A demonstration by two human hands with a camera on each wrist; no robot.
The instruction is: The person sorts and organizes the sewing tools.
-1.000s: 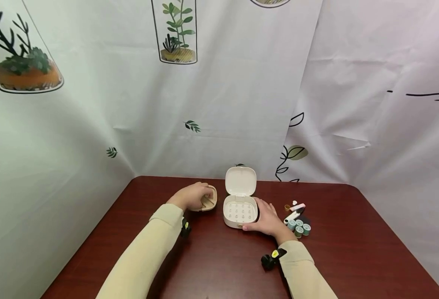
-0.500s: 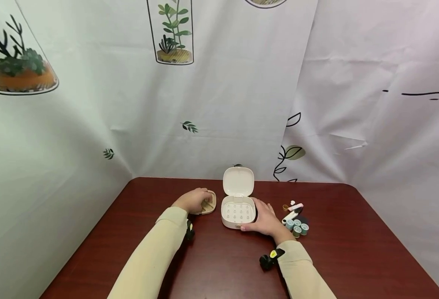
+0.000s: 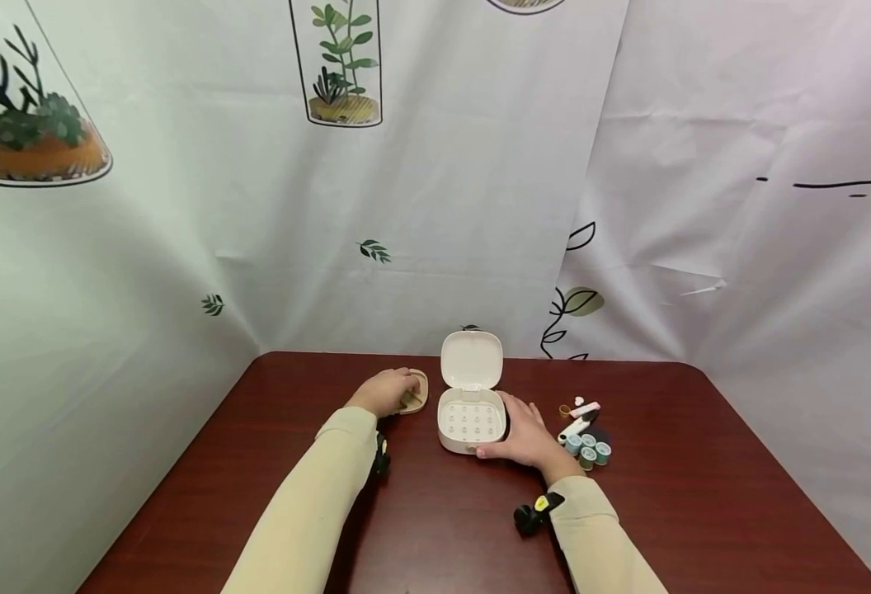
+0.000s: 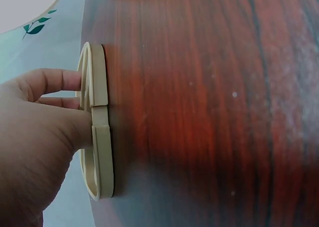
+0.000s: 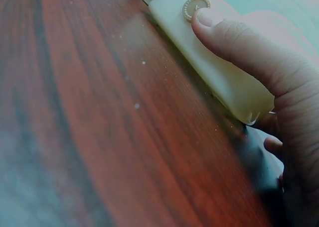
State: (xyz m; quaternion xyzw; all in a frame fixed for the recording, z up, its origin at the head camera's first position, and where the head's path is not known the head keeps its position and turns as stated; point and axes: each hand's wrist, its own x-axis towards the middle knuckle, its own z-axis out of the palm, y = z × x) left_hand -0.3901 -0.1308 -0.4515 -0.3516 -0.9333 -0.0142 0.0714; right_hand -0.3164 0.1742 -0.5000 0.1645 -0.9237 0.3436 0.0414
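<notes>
A small beige compartment tray (image 3: 422, 398) lies at the far left of centre. My left hand (image 3: 382, 392) reaches into it from the left; in the left wrist view, the thumb and fingers pinch the tray (image 4: 103, 162) from above. To its right stands a cream sewing box (image 3: 471, 445) with its lid (image 3: 473, 360) raised and rows of small pegs inside. My right hand (image 3: 526, 433) grips the box's right side. The right wrist view shows its thumb at the round button (image 5: 191, 6) on the box front; the other fingertips are partly hidden.
Several thread spools (image 3: 587, 452) stand right of my right hand. Beside them lie a white pen-like piece (image 3: 575, 428), a pink-and-white piece (image 3: 585, 409) and a small brass-coloured ring (image 3: 564, 410). A patterned white curtain (image 3: 435, 206) hangs behind the table's far edge.
My left hand and the tray have shifted slightly, and the tray now looks flatter. The right hand stays on the box. The head view has turned a little.
</notes>
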